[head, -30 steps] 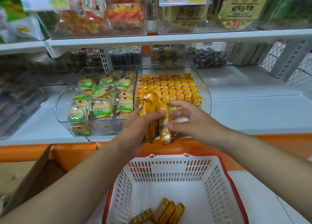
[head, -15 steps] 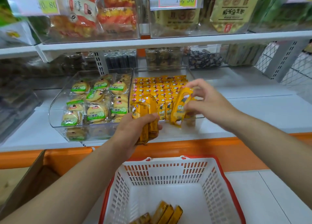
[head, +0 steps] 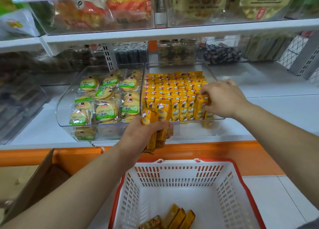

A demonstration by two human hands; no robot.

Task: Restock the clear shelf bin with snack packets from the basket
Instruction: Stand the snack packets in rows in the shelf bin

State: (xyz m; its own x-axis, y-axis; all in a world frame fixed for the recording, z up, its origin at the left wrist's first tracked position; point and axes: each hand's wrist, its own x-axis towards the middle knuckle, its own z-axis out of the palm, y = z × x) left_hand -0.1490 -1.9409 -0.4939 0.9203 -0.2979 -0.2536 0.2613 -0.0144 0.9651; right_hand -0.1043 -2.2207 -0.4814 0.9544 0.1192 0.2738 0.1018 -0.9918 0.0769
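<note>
A clear shelf bin [head: 211,73] on the white shelf holds rows of upright yellow snack packets [head: 174,89]. My right hand [head: 222,97] reaches into the bin's front right corner and pinches one yellow packet [head: 201,106] standing at the end of the front row. My left hand [head: 141,135] hovers just in front of the bin and grips a bundle of yellow packets [head: 155,125]. Below, a white basket with a red rim [head: 229,182] holds several more yellow packets [head: 172,218] on its floor.
A second clear bin [head: 69,125] of green-labelled round biscuits stands left of the yellow one. More bins of snacks fill the shelf above and the back row. An orange ledge [head: 224,153] runs below the shelf. A cardboard box [head: 34,185] sits at lower left.
My right hand took one packet from the left hand's bundle, carried it right and forward, and lowered it into the bin's front row. My left hand stayed in place with its bundle.
</note>
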